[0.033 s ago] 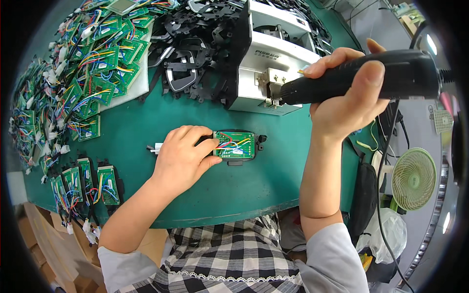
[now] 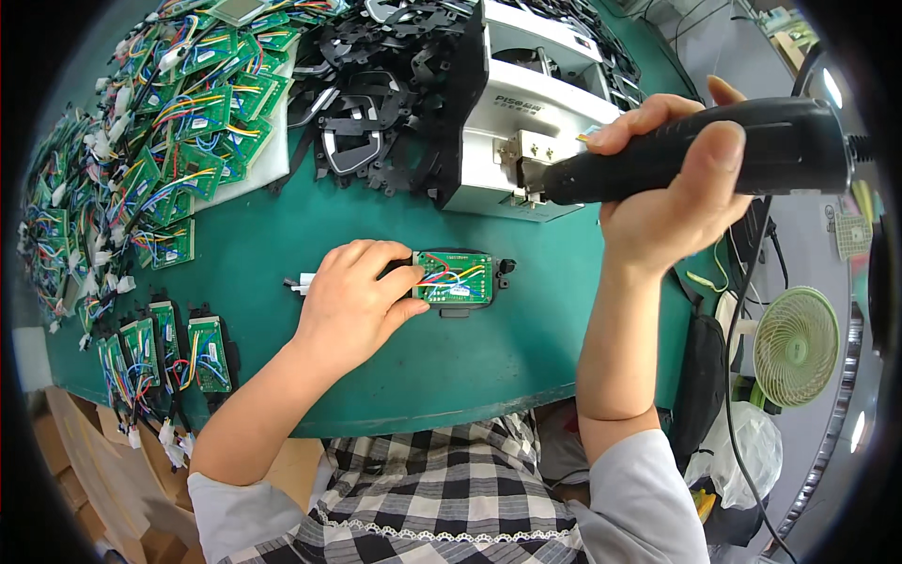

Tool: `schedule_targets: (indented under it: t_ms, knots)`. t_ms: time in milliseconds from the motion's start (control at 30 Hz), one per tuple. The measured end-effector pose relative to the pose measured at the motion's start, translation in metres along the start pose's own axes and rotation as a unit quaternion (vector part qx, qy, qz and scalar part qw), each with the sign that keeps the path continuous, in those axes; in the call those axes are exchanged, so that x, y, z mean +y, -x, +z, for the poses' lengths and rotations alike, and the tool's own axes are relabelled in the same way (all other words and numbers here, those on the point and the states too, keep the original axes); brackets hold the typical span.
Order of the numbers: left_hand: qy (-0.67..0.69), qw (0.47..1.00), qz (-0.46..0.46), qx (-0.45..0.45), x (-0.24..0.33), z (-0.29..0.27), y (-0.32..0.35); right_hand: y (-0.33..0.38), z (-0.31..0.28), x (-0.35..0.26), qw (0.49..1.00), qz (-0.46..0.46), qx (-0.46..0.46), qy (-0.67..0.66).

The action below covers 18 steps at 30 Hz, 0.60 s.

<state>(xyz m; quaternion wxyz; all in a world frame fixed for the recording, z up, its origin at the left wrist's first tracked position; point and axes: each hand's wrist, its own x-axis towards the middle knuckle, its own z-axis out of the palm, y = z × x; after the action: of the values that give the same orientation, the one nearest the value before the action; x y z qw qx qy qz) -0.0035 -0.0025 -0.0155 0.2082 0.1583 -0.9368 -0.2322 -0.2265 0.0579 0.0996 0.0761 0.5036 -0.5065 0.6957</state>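
Centre of frame: my left hand [image 2: 352, 301] presses flat on a green circuit board [image 2: 456, 277] on the green table [image 2: 423, 367]. Upper right: my right hand [image 2: 672, 202] grips a black electric screwdriver [image 2: 714, 150] at the white machine [image 2: 526, 103].

The left hand [image 2: 352, 301] rests flat on the green counter [image 2: 395, 376], its fingertips pressing the left edge of a green circuit board [image 2: 456, 278] with coloured wires. The right hand [image 2: 672, 202], raised above and to the right of that board, grips a black electric screwdriver [image 2: 714, 150] whose tip meets a white machine [image 2: 526, 113]. Far left of the left hand lie heaps of wired boards [image 2: 169, 141]; black plastic parts [image 2: 376, 85] are piled beyond it
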Motion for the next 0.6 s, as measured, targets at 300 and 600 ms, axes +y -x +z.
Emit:
schedule_targets:
  t_ms: [300, 600]
  knots:
    - [0.01, 1.0, 0.018, 0.013, 0.0, 0.0, 0.002, 0.047, 0.052, -0.007, 0.984, 0.1, -0.062, -0.135]
    - [0.013, 1.0, 0.019, 0.007, -0.002, 0.003, 0.002, 0.063, 0.063, 0.009, 0.985, 0.101, -0.079, -0.115]
